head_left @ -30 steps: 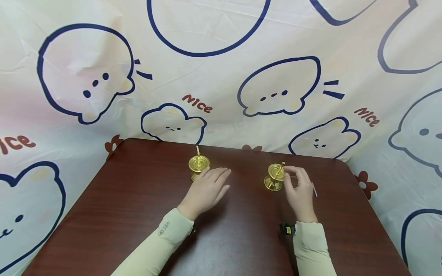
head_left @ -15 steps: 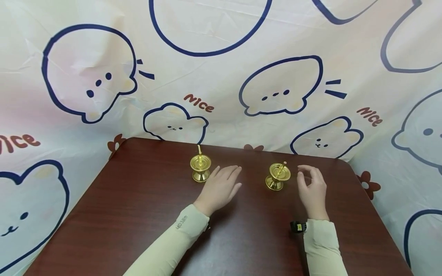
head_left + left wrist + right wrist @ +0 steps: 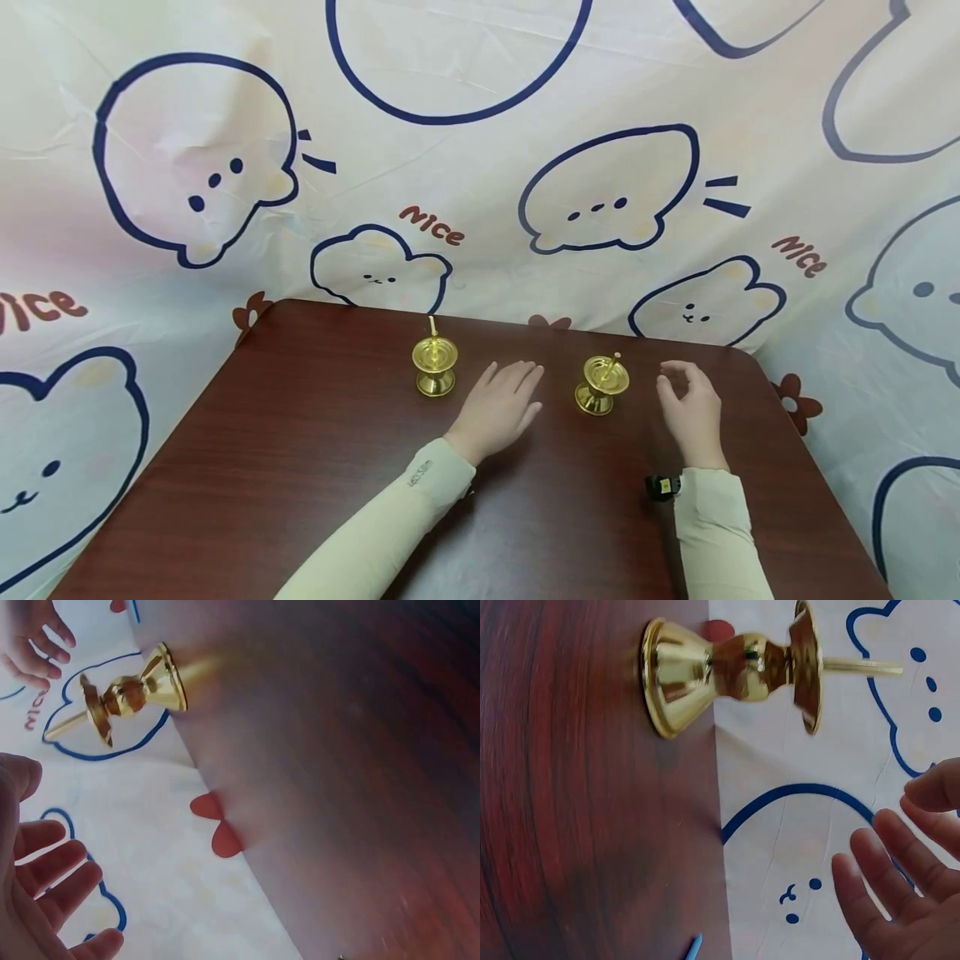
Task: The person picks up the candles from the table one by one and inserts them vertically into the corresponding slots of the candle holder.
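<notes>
Two small brass candle holders, each with a wide dish, a flared foot and a thin pale stick rising from the dish, stand upright on the table. My left hand (image 3: pixel 498 408) hovers between the left holder (image 3: pixel 435 379) and the right holder (image 3: pixel 594 402), palm down, with its fingers straight and holding nothing. To the right of the right holder is my right hand (image 3: pixel 692 414), its fingers loosely bent around nothing. The right wrist view shows the brass holder (image 3: pixel 742 667) apart from my relaxed fingers (image 3: pixel 889 851). In the left wrist view, a holder (image 3: pixel 127 696) stands beyond my left fingers (image 3: pixel 64 881).
The dark wooden table (image 3: pixel 300 433) has rounded back corners. A white curtain (image 3: pixel 480 183) with cartoon outlines hangs behind it and at both sides. The tip of a slim blue stick (image 3: pixel 694 946) lies on the table near my right hand.
My right hand has moved right, away from the right candle holder it was touching at the stick. My left hand has slid right, away from the left holder, uncovering its foot.
</notes>
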`<state>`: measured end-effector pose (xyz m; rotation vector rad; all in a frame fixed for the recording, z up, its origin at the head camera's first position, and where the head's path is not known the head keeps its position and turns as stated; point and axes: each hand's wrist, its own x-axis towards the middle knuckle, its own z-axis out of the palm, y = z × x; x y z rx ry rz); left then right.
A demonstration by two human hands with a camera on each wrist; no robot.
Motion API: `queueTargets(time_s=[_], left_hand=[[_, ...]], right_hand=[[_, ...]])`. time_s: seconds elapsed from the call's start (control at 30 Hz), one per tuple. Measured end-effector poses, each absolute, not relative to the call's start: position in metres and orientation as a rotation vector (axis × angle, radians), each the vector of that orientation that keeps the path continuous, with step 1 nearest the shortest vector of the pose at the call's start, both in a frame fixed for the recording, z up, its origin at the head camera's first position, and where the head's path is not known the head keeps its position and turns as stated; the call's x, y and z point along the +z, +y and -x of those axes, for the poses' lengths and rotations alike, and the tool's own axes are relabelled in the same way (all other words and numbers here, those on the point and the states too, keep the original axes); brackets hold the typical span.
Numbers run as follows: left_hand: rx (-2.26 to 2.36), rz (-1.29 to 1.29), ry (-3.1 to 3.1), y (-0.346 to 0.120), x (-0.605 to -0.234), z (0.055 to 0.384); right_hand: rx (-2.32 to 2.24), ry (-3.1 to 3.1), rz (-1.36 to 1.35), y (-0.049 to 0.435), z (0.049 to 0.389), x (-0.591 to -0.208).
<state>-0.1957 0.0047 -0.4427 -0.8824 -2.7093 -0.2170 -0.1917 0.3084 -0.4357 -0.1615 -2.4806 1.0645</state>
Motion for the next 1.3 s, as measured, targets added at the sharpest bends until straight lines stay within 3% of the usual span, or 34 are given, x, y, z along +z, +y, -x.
queueTargets(time_s=[1.3], left_hand=[[-0.018, 0.987, -2.888, 0.06, -0.452, 0.203]], right_hand=[[1.004, -2.841, 0.381, 0.366, 0.203, -0.455]])
